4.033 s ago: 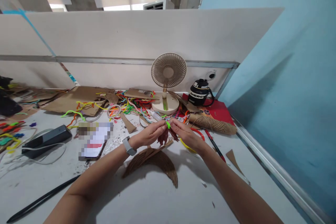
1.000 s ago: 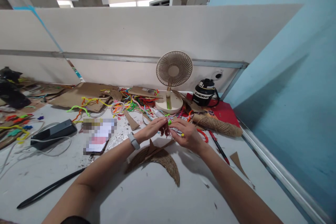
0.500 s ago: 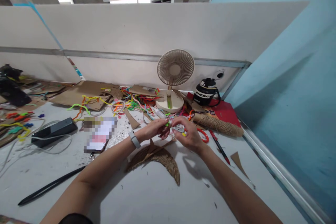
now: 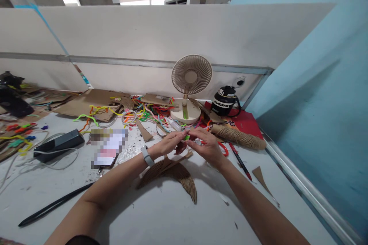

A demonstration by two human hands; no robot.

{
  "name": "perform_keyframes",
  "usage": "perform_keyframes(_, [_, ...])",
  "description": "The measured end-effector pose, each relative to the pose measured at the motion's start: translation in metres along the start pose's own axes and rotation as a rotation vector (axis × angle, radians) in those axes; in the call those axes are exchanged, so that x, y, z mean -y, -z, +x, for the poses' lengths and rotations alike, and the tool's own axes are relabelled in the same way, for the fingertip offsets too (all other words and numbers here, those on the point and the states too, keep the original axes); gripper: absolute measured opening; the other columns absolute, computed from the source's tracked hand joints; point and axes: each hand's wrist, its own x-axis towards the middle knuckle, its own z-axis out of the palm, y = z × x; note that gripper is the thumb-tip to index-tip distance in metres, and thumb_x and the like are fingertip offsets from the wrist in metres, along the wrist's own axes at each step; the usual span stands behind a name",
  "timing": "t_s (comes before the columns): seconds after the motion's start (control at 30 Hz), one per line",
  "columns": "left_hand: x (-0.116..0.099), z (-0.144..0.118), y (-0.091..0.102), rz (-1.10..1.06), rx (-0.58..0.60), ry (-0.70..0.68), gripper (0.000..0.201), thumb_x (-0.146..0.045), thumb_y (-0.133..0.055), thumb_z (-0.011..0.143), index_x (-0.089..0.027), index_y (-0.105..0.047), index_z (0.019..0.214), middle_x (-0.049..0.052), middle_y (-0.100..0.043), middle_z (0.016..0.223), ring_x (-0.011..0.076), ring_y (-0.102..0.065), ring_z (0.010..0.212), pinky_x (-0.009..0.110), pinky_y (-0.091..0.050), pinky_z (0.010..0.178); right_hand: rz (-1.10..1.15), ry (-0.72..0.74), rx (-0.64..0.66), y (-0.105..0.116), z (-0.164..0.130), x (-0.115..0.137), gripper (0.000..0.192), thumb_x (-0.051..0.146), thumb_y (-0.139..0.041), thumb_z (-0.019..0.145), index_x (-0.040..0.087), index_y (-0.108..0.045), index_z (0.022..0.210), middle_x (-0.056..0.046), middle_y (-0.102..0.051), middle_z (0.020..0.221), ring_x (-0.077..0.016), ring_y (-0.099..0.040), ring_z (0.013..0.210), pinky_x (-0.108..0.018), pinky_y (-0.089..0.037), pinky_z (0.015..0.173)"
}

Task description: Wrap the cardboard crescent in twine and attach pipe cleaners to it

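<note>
My left hand (image 4: 168,144) and my right hand (image 4: 206,146) meet above the white table, fingertips pinched together on a small green pipe cleaner piece (image 4: 186,137) with a dark red bit under it. A grey watch (image 4: 147,155) sits on my left wrist. Below my hands lies a curved piece of corrugated cardboard (image 4: 175,174).
A beige desk fan (image 4: 191,80) stands behind my hands, a black mug (image 4: 224,101) on a red board to its right. Twine roll (image 4: 240,136), red scissors (image 4: 222,148), a pile of pipe cleaners (image 4: 143,113), phone (image 4: 108,152), power bank (image 4: 59,144) and black stick (image 4: 54,206) surround the work.
My hands stay together at the same spot, fingers shifting on the small green piece; the right hand dipped and came back up. The view drifted slightly.
</note>
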Motion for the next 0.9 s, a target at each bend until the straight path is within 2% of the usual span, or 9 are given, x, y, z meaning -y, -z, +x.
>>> perform_keyframes(0.1, [0.002,-0.001,0.001,-0.027,0.033,-0.002,0.066,-0.07,-0.03,0.089,-0.015,-0.049,0.057,-0.001,-0.045,0.045,0.0085,-0.042,0.04,0.022,-0.032,0.041,0.003,0.021,-0.026,0.002,0.001,0.004,0.021,0.031,-0.067,0.085,0.019,-0.069,0.102,-0.007,-0.069,0.089,-0.0181,-0.066,0.081,-0.031,-0.054,0.074])
perform_keyframes(0.2, [0.005,-0.001,0.001,-0.09,0.046,-0.023,0.065,-0.069,-0.028,0.09,-0.015,-0.048,0.06,-0.001,-0.045,0.046,0.0087,-0.041,0.04,0.021,-0.032,0.039,-0.003,0.011,-0.053,0.003,0.002,0.007,0.02,0.031,-0.067,0.085,0.02,-0.069,0.102,-0.005,-0.068,0.082,-0.017,-0.064,0.074,-0.03,-0.054,0.07])
perform_keyframes(0.37, [0.008,0.0,-0.002,-0.207,0.014,-0.067,0.046,-0.061,-0.046,0.088,-0.017,-0.046,0.074,-0.004,-0.046,0.053,0.0088,-0.042,0.041,0.02,-0.032,0.036,-0.043,0.002,-0.12,0.002,0.003,0.01,0.013,0.032,-0.064,0.087,0.022,-0.069,0.094,-0.003,-0.065,0.074,-0.0159,-0.061,0.067,-0.03,-0.052,0.066])
perform_keyframes(0.47, [0.004,-0.001,-0.003,-0.201,0.01,-0.088,0.041,-0.057,-0.049,0.087,-0.017,-0.045,0.075,-0.005,-0.046,0.054,0.0084,-0.042,0.042,0.019,-0.032,0.036,-0.044,0.011,-0.12,0.002,0.002,0.011,0.011,0.032,-0.063,0.088,0.021,-0.066,0.09,-0.002,-0.065,0.073,-0.0156,-0.061,0.067,-0.029,-0.051,0.065])
perform_keyframes(0.6, [-0.002,-0.004,-0.001,-0.123,0.008,-0.078,0.04,-0.054,-0.048,0.088,-0.017,-0.045,0.071,-0.006,-0.041,0.049,0.0072,-0.038,0.038,0.019,-0.028,0.035,-0.018,-0.025,-0.08,0.004,0.001,0.01,0.017,0.038,-0.066,0.085,0.022,-0.062,0.091,-0.001,-0.064,0.074,-0.0153,-0.061,0.066,-0.028,-0.051,0.063])
perform_keyframes(0.7, [-0.005,-0.007,0.001,-0.081,0.036,-0.038,0.04,-0.051,-0.047,0.089,-0.018,-0.043,0.066,-0.007,-0.038,0.048,0.0064,-0.036,0.036,0.019,-0.025,0.035,-0.016,-0.064,0.011,0.006,0.0,0.008,0.026,0.041,-0.068,0.083,0.021,-0.059,0.097,-0.001,-0.064,0.078,-0.0154,-0.062,0.068,-0.028,-0.051,0.064])
perform_keyframes(0.9, [-0.01,-0.012,0.005,-0.102,0.143,0.051,0.041,-0.051,-0.05,0.087,-0.018,-0.042,0.064,-0.007,-0.033,0.048,0.0053,-0.03,0.037,0.02,-0.019,0.035,-0.002,-0.015,0.172,0.012,0.002,0.011,0.022,0.04,-0.064,0.085,0.02,-0.056,0.089,-0.001,-0.059,0.075,-0.0138,-0.057,0.065,-0.025,-0.048,0.06])
